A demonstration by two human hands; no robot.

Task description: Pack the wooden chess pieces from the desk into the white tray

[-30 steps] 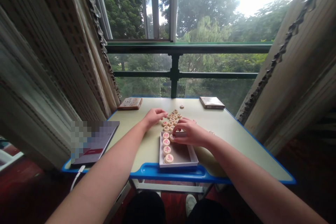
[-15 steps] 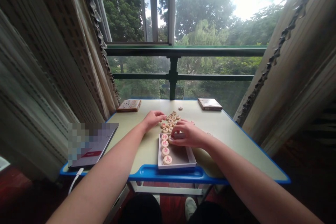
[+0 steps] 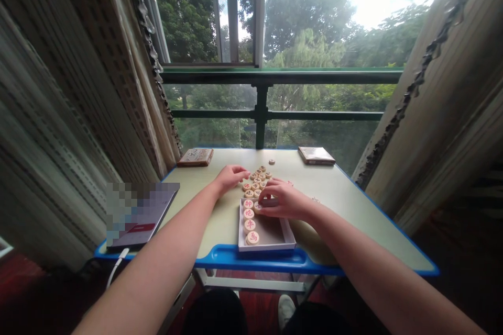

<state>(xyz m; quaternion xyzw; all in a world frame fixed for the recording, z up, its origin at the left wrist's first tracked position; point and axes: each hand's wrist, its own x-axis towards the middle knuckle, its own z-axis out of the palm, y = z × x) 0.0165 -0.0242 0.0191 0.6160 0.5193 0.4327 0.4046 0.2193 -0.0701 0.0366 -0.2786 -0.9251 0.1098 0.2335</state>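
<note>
- Lower left of the frame: a flat purple-grey device [image 3: 151, 214], partly pixelated, on the pale bench [image 3: 365, 225], with a white cable [image 3: 117, 267] at its near edge.
- Left of centre, farther back: a thin brown case [image 3: 195, 157].
- Centre, slightly left: the left hand [image 3: 231, 178], fingers bent, just beside the loose pieces; I cannot tell whether its grip holds anything.
- Lower centre: a white tray [image 3: 271, 247], its left side lined with red-marked discs [image 3: 249, 225].
- Centre, beyond the tray: loose pieces [image 3: 257, 186] clustered together.
- Centre, inside the tray's far end: a round piece [image 3: 257, 208], in the narrow grip of the right hand [image 3: 286, 199].
- Right of centre, farther back: a flat case [image 3: 316, 155].
</note>
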